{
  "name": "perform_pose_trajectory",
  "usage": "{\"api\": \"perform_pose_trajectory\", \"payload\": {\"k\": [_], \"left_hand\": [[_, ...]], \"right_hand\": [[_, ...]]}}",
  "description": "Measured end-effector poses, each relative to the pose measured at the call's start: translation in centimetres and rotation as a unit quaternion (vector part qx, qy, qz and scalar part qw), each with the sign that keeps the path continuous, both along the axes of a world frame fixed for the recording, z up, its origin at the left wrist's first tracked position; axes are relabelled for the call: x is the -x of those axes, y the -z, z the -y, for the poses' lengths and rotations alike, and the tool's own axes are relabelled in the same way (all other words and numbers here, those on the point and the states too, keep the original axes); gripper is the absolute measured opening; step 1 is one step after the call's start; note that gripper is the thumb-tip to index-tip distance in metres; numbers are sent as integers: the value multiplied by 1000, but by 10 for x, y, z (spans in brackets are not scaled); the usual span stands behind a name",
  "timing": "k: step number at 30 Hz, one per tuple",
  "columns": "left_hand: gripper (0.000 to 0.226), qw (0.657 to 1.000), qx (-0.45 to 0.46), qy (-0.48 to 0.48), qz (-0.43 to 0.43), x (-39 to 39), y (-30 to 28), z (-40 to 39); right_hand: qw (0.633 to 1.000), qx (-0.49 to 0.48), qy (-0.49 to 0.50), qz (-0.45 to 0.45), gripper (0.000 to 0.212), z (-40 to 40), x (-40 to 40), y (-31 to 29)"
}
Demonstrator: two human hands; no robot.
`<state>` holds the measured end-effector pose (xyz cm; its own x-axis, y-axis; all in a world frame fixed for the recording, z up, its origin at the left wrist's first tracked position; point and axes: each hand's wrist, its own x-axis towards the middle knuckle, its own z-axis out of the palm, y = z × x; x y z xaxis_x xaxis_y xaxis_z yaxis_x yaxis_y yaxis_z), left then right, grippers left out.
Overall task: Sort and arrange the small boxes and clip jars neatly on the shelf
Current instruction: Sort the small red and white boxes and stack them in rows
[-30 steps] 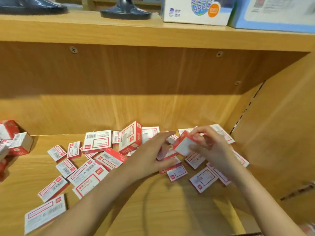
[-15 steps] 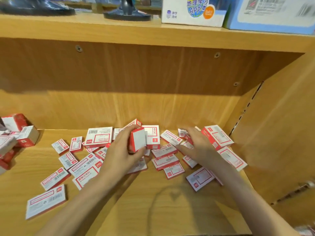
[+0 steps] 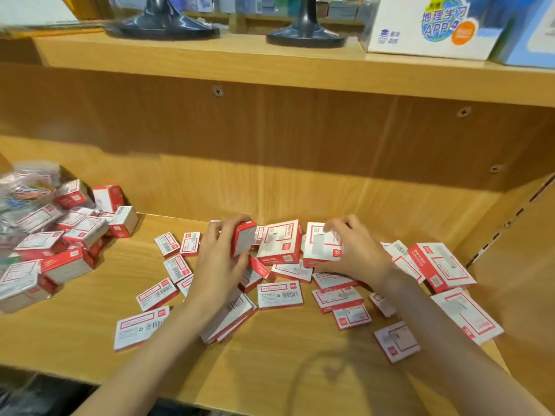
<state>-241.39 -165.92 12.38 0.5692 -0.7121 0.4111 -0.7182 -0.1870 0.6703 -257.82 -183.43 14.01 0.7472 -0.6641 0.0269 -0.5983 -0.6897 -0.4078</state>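
Observation:
Several small red-and-white boxes lie scattered on the wooden shelf (image 3: 270,364). My left hand (image 3: 220,262) grips one small box (image 3: 244,240) upright near the back wall. My right hand (image 3: 357,250) holds a larger box (image 3: 319,249) by its top edge. Between the two stands another box (image 3: 280,244) of that size. At the far left, a heap of boxes (image 3: 64,235) sits with clear clip jars (image 3: 28,187) holding coloured clips.
The shelf's right side wall (image 3: 516,265) stands close to the boxes (image 3: 441,265) lying at the right. The upper shelf (image 3: 210,58) carries two dark stand bases (image 3: 306,34) and a white carton (image 3: 429,28). Bare wood lies along the front edge.
The view has swung left, showing the left heap and jars. My right hand has picked up a larger box and raised it beside the standing one. My left hand keeps its small box.

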Motion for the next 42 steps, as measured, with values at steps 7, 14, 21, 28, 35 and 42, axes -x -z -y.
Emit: {"api": "perform_pose_trajectory", "payload": {"k": [7,14,21,28,35,42], "left_hand": [[52,1000,1,14,-26,3,17,-2],[51,998,21,36,-40,-8,7,-6],[54,992,54,-49,-104,-34,8,-39],[54,991,30,-72,-112,-48,12,-63],[56,992,25,-67,-103,-55,16,-79],[52,984,39,-112,-132,-66,18,-114]], "right_hand": [[996,7,90,-26,71,9,57,-6],[1000,26,4,-7,53,-19,23,-23],[985,-39,-162,42,44,-86,-56,11],[990,109,-69,58,29,-74,-54,15],[939,-51,-336,-47,86,-116,-67,21],[942,-6,-316,-115,75,-112,-69,13]]}}
